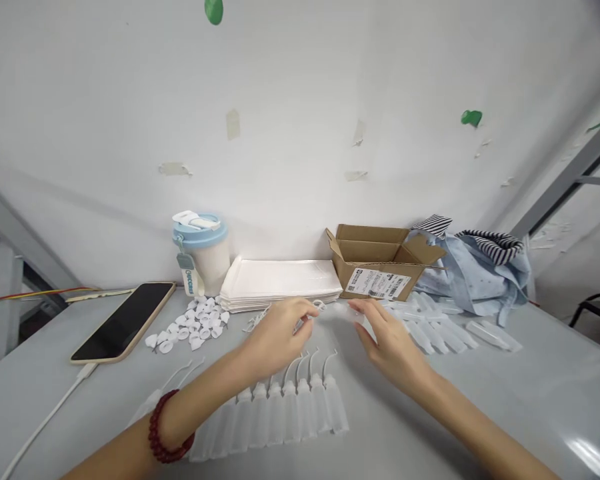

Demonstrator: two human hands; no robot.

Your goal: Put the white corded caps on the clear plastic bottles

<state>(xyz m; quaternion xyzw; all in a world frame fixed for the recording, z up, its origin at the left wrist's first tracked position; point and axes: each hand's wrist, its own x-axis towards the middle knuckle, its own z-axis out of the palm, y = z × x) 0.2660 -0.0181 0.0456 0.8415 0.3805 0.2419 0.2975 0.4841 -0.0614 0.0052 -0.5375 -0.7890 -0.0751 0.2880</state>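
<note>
My left hand (280, 337) hovers over the middle of the table with thumb and fingers curled toward each other. What they pinch, if anything, is hidden; thin white tubes (320, 305) show just beyond the fingertips. Opposite it, my right hand (387, 337) holds a blurred, translucent plastic bottle (347, 311) between thumb and fingers. Below my left hand lies a row of translucent bottles (290, 413) fitted with white caps and curved tubes, partly covered by my forearm. Several bottles without tubes (440, 330) lie to the right of my right hand.
Loose white caps (195, 327) are heaped at left, beside a phone (125, 323) on a white cable. Along the wall stand a blue-lidded cup (203, 253), a stack of white sheets or pouches (285, 280), an open cardboard box (380, 267) and light-blue cloth (473, 273).
</note>
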